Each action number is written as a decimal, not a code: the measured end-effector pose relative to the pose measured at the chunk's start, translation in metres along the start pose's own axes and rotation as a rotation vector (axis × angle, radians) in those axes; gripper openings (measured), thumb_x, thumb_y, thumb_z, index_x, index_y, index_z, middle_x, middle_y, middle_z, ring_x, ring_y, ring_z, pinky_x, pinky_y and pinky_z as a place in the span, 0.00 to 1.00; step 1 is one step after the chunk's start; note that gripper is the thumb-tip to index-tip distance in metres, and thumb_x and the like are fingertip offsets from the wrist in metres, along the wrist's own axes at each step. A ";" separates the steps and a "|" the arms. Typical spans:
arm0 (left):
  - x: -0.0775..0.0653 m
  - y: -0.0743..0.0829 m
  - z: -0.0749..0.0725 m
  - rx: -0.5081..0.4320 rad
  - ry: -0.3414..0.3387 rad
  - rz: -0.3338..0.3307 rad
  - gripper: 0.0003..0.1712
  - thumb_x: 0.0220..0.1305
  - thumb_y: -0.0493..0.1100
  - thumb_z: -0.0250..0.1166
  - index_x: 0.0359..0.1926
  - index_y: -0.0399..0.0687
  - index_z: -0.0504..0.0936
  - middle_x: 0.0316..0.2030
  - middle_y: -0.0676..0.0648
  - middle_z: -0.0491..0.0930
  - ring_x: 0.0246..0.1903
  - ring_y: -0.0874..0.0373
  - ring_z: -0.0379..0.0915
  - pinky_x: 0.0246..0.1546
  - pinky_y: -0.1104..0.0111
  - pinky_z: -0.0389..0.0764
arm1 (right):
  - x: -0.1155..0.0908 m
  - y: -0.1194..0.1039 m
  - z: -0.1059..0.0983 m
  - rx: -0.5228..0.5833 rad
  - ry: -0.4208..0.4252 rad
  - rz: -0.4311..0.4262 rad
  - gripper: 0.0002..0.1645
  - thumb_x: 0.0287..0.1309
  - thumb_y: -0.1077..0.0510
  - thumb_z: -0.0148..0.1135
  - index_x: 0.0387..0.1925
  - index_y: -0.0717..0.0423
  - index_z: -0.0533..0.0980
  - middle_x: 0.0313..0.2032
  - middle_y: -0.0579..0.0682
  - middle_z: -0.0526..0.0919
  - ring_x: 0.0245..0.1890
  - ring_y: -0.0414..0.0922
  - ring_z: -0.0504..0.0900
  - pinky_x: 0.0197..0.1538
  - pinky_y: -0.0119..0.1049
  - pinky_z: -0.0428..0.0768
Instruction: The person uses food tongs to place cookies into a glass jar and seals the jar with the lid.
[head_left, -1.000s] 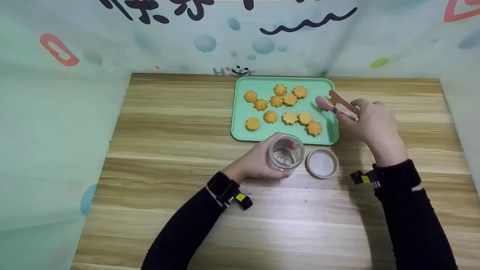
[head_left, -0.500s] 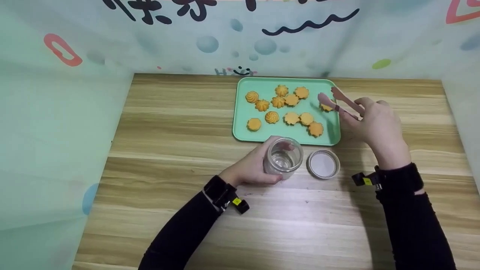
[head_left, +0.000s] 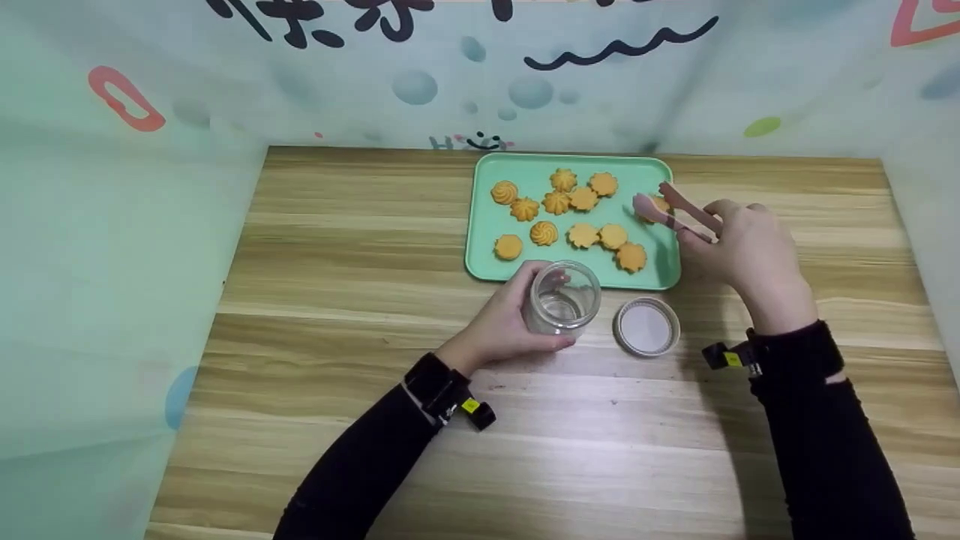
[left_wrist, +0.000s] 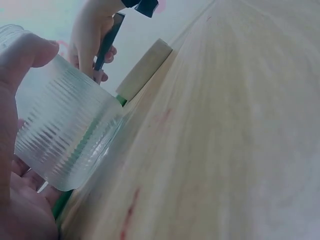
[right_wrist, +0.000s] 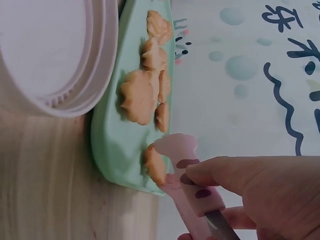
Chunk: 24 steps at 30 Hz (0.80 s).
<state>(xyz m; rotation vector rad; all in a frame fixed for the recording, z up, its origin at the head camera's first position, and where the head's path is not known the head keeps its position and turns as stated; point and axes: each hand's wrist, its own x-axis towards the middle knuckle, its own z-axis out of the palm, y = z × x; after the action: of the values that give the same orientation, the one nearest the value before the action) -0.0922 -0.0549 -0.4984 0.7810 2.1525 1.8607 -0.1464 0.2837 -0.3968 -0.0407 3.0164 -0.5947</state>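
Observation:
In the head view my left hand (head_left: 502,319) grips a clear glass jar (head_left: 564,300) round its side, mouth up, just in front of a green tray (head_left: 574,274). The left wrist view shows the ribbed wall of the jar (left_wrist: 75,125). My right hand (head_left: 754,247) holds pink tongs (head_left: 690,212) over the tray's right end, their tips apart on either side of one cookie (head_left: 658,208). In the right wrist view the tongs (right_wrist: 192,187) are beside that cookie (right_wrist: 155,164); whether they touch it I cannot tell.
Several flower-shaped cookies (head_left: 544,233) lie about the tray. A round lid (head_left: 646,327) rests inside up on the wooden table (head_left: 360,300), right of the jar. Behind the table stands a printed cloth wall (head_left: 337,97).
The tongs have risen slightly over the cookie, then come back down around it. My left hand and the jar have shifted slightly left and toward the tray.

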 end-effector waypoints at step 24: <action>0.001 -0.002 0.000 -0.030 -0.015 0.028 0.55 0.50 0.45 0.90 0.77 0.53 0.70 0.70 0.48 0.80 0.70 0.57 0.74 0.79 0.60 0.67 | -0.010 -0.001 0.003 0.062 0.092 -0.085 0.30 0.76 0.45 0.67 0.60 0.70 0.82 0.43 0.71 0.81 0.43 0.67 0.79 0.43 0.66 0.75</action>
<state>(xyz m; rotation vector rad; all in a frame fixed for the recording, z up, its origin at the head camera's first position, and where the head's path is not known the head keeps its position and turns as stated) -0.0936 -0.0550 -0.4997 0.8204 2.1101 1.8897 -0.1361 0.2825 -0.3989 -0.1426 3.0954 -0.7159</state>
